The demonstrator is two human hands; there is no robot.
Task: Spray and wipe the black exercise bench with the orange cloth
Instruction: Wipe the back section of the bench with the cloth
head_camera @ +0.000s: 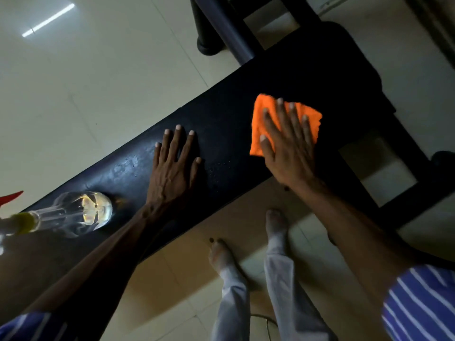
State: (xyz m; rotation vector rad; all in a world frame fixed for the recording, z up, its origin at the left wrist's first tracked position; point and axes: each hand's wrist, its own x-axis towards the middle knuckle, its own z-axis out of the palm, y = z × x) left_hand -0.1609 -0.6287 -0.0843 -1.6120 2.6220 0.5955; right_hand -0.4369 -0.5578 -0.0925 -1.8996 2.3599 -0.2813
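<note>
The black exercise bench (229, 114) runs diagonally from lower left to upper right. My right hand (286, 143) lies flat, fingers spread, pressing the folded orange cloth (264, 112) onto the pad. My left hand (173, 166) rests palm down on the pad to the left, holding nothing. Small droplets and a dull wet patch show on the pad between and left of my hands. A clear spray bottle (81, 212) with a yellow collar and red trigger stands on the bench's near left end.
Pale tiled floor (98, 82) surrounds the bench. Black frame tubes and a foot (221, 28) stand at the far end, more frame (413, 193) at the right. My bare feet (248, 239) and grey trouser legs are below the bench's near edge.
</note>
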